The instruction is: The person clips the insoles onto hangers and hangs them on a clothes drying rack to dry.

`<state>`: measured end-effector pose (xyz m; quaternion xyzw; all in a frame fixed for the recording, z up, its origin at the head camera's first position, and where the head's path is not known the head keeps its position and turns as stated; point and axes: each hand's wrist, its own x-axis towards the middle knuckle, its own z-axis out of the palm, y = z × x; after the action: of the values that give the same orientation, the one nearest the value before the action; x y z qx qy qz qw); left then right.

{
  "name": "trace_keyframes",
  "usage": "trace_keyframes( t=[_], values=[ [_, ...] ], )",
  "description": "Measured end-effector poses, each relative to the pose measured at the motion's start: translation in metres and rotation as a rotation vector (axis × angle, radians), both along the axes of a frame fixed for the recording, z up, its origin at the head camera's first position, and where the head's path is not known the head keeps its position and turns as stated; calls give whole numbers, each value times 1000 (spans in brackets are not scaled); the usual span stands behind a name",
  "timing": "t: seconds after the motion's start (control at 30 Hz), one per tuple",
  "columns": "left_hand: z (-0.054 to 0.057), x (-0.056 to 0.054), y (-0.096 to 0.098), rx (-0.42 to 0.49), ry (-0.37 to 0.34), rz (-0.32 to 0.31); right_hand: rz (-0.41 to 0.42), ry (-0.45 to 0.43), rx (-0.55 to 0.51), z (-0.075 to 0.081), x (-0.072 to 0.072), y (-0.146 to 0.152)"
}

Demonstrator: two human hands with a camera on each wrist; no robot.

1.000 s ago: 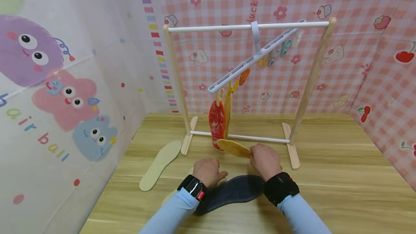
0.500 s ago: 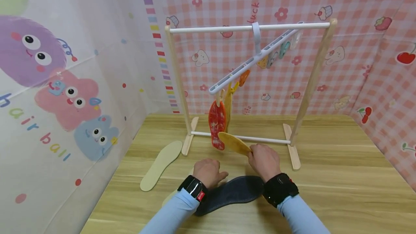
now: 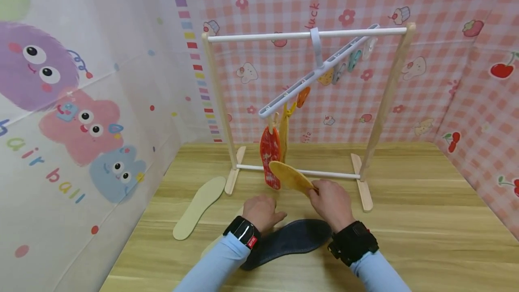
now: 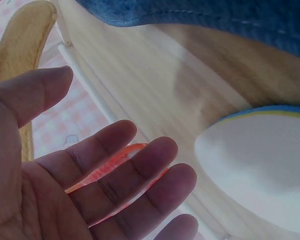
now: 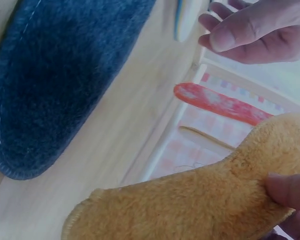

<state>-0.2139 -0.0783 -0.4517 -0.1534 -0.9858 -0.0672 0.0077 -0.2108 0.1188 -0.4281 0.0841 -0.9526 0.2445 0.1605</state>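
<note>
My right hand (image 3: 333,203) pinches a tan fuzzy insole (image 5: 190,205) near its middle, thumb on top, and holds it tilted above the table. In the head view its far end overlaps a hanging red-and-white insole (image 3: 267,150). My left hand (image 3: 261,213) holds nothing; in the left wrist view its fingers (image 4: 150,185) are spread and loosely bent. Below both hands lies a dark blue fuzzy insole (image 3: 292,240). A pale insole with a blue and yellow edge (image 4: 260,165) lies partly hidden under my left arm.
Another pale insole (image 3: 198,208) lies at the left. Behind stands a wooden rack (image 3: 385,107) with a white hanger (image 3: 300,85) hooked on its bar. Several clips, including an orange clip (image 3: 302,97), hang from it. A yellowish insole (image 3: 284,141) hangs beside the red one.
The tan insole's far end has risen slightly and tilted upward in my right hand. My left hand has stayed nearly still; the hanging insoles look unchanged.
</note>
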Motion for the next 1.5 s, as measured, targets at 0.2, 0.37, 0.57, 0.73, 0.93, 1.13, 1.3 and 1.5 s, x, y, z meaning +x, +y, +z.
trace_keyframes(
  t=[0.2,0.37,0.57,0.73,0.93,1.13,1.3,1.5],
  values=[
    [6,-3,4,-2,63,-11,-30,82,-47,5,4,3],
    [10,-7,8,-24,59,-16,-67,116,-84,7,4,7],
    [18,-11,13,-19,90,-28,-90,165,-137,6,2,13],
    [36,-15,19,-15,141,-51,-120,118,-190,9,3,18],
    [63,-24,28,-8,169,-76,-142,101,-250,9,4,23],
    [89,-32,38,1,220,-92,-185,112,-306,9,4,27],
    [103,-41,47,17,243,-82,-223,115,-358,9,3,28],
    [115,-49,56,39,228,-66,-251,137,-401,10,3,32]
  ],
)
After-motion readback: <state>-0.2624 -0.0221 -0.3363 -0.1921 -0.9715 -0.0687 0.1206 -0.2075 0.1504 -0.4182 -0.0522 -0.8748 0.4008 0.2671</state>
